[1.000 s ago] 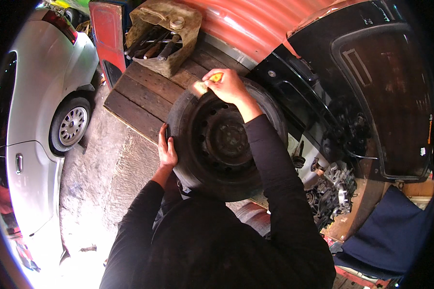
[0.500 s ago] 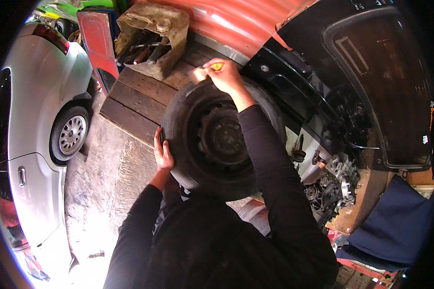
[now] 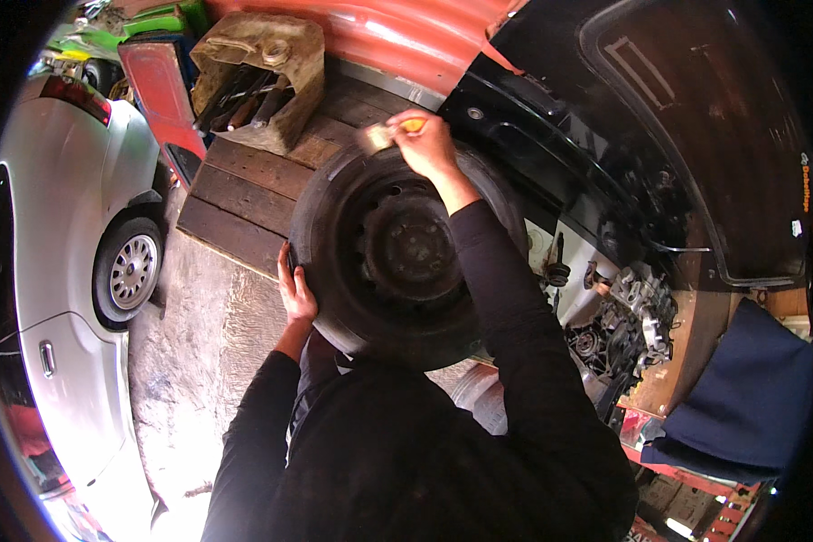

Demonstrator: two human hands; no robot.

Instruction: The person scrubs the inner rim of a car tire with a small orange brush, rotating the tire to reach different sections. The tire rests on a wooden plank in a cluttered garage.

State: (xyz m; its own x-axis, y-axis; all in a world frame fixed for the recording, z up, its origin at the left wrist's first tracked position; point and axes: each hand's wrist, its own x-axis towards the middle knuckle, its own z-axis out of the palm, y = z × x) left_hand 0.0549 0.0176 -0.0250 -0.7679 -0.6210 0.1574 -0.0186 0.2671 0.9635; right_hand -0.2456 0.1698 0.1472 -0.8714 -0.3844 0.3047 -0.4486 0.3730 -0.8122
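A black car wheel, a tyre on a dark steel rim, lies face up in front of me on a wooden plank bench. My left hand grips the tyre's left edge, with the thumb on the sidewall and the fingers along the tread. In my right hand is a paintbrush with a yellow handle and pale bristles. The bristles, smeared by motion, are at the tyre's far sidewall; whether they touch it cannot be made out.
Behind the wheel, a cut-open, dirty plastic container holds several tools on the plank bench. A silver car stands at left. To the right are a black car panel with a window, metal engine parts and dark blue cloth.
The view has shifted slightly, so the wheel and bench appear a little further left. My right hand still works the brush along the far sidewall; my left hand keeps its grip.
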